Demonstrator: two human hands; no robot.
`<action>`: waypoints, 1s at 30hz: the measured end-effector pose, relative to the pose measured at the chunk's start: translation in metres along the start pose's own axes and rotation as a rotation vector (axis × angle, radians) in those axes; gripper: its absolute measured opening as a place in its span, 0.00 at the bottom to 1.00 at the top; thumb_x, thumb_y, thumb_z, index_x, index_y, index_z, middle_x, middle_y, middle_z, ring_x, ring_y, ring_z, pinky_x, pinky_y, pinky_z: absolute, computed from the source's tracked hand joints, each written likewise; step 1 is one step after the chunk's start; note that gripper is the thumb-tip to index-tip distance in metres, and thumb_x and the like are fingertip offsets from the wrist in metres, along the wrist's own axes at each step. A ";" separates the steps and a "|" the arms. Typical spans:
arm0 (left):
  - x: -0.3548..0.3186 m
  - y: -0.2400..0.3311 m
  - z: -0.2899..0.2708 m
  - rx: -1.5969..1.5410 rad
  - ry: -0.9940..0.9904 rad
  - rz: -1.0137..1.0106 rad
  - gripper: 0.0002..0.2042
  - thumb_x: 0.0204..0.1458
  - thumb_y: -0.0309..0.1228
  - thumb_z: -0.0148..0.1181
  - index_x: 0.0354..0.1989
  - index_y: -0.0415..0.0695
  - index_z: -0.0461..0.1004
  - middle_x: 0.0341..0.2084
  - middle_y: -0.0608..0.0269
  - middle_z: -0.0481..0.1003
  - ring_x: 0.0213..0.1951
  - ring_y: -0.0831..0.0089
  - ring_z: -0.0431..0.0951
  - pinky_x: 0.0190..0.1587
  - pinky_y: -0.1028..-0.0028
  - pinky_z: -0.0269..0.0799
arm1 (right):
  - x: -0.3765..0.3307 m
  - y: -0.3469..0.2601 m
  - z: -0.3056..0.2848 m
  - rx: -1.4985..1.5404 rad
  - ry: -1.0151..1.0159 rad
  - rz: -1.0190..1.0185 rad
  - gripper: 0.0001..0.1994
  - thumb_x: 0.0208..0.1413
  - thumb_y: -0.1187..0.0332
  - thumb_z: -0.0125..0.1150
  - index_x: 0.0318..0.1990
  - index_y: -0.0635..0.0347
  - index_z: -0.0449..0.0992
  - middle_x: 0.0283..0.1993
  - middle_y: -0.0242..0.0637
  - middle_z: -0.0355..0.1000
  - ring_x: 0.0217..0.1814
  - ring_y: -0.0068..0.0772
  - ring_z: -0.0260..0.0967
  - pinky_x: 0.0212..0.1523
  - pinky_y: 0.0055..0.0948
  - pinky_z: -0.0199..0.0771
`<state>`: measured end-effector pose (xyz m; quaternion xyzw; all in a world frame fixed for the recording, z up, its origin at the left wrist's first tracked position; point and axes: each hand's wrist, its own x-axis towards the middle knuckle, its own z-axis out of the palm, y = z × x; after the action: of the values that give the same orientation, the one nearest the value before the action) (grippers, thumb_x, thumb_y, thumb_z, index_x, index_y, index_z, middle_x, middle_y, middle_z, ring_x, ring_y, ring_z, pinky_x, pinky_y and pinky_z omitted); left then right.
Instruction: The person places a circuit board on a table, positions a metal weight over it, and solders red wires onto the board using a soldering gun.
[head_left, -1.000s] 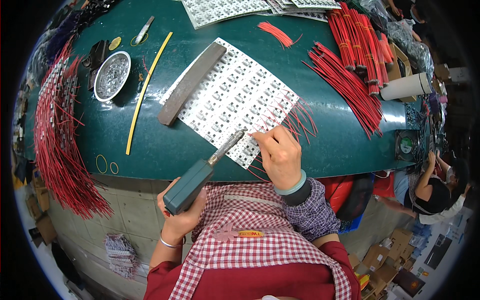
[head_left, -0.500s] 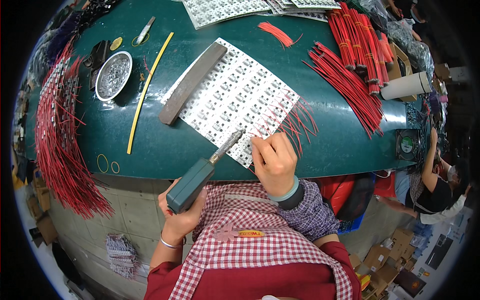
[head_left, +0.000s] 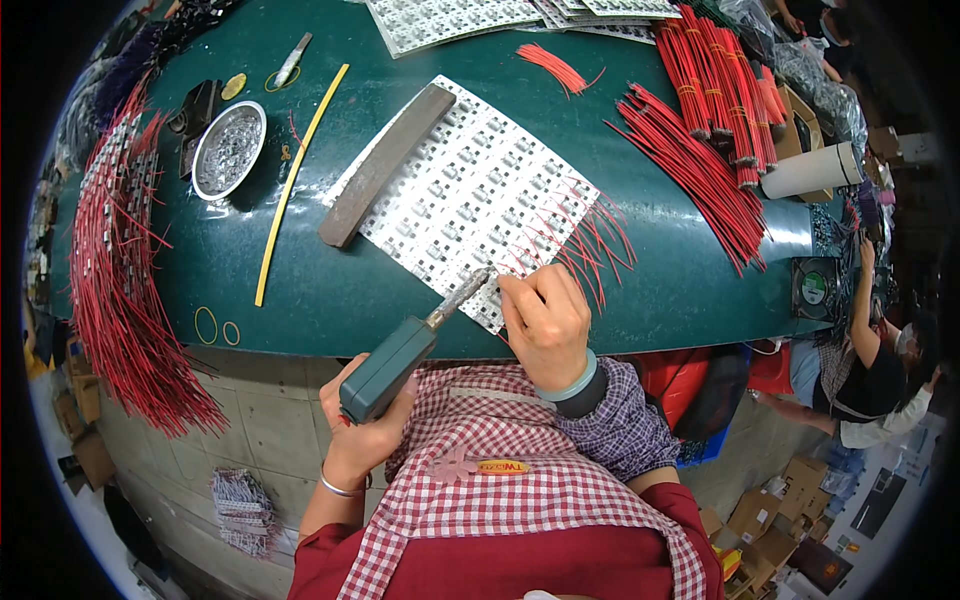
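A green-bodied soldering iron is gripped in my left hand, its metal barrel slanting up to the right. The tip rests at the lower right part of a white circuit board panel covered with rows of small components. Right beside the tip, my right hand is closed in a pinch on what looks like a thin red wire; its end is mostly hidden by my fingers. Several red wires stand out from the panel's right edge. Across the panel's left side lies a grey-brown bar.
On the left are a metal bowl, a yellow strip and a large bundle of red wires. Loose red wires and a white cylinder lie right. More panels sit at the back. Another person works at far right.
The soldering iron has shifted slightly right and its tip is closer to my right fingertips. My right hand has moved very slightly left; the panel stays put.
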<state>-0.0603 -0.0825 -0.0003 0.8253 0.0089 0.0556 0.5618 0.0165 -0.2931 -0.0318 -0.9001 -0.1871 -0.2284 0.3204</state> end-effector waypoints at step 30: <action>-0.009 -0.006 -0.002 -0.036 0.029 -0.023 0.07 0.42 0.18 0.66 0.31 0.33 0.78 0.24 0.61 0.76 0.24 0.79 0.75 0.26 0.79 0.68 | -0.006 -0.001 0.001 0.023 -0.036 0.012 0.09 0.41 0.81 0.64 0.33 0.63 0.77 0.26 0.36 0.59 0.29 0.37 0.63 0.29 0.34 0.65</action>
<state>-0.0694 -0.0793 -0.0055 0.8139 0.0254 0.0611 0.5772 0.0117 -0.2929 -0.0349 -0.9015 -0.1900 -0.2079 0.3286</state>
